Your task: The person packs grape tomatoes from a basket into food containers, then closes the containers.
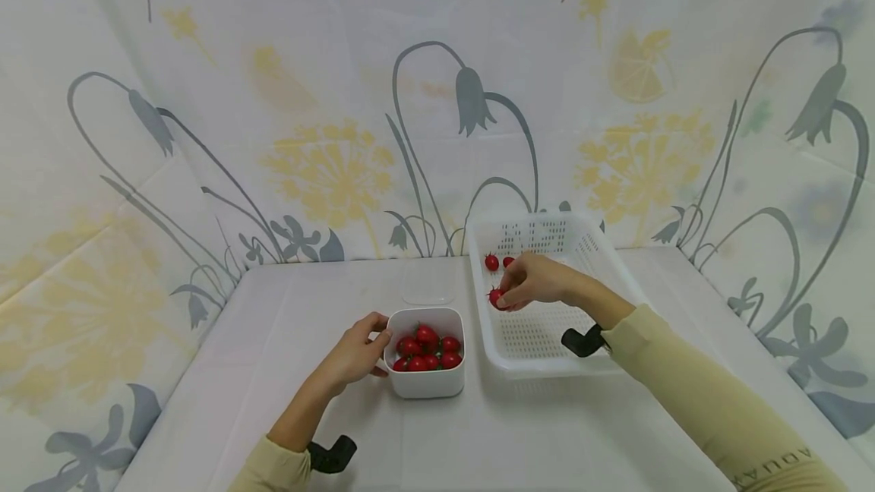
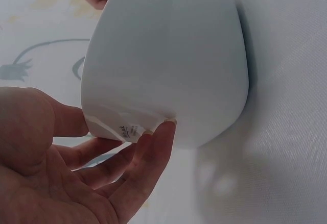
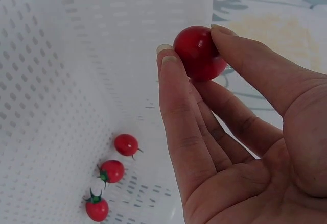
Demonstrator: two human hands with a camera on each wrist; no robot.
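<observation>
My left hand (image 1: 357, 349) holds the left side of a small white container (image 1: 427, 384). In the left wrist view the thumb is at its rim, and the fingertips (image 2: 167, 127) press on the outer wall. Several red cherry tomatoes (image 1: 427, 335) fill the container's bottom. Over a white perforated basket (image 1: 488, 340), my right hand (image 1: 540, 279) pinches one cherry tomato (image 3: 199, 53) between thumb and fingers. Three loose tomatoes, one of them nearest the hand's wrist camera (image 3: 96, 208), lie in the basket in the right wrist view.
Right of the container, the basket stands on a white-covered table (image 1: 273, 310). Behind the container lies a faint, clear flat shape (image 1: 427, 287). A flower-printed cloth (image 1: 328, 97) hangs behind and at both sides. Black wrist mounts (image 1: 333, 454) stick out from the sleeves.
</observation>
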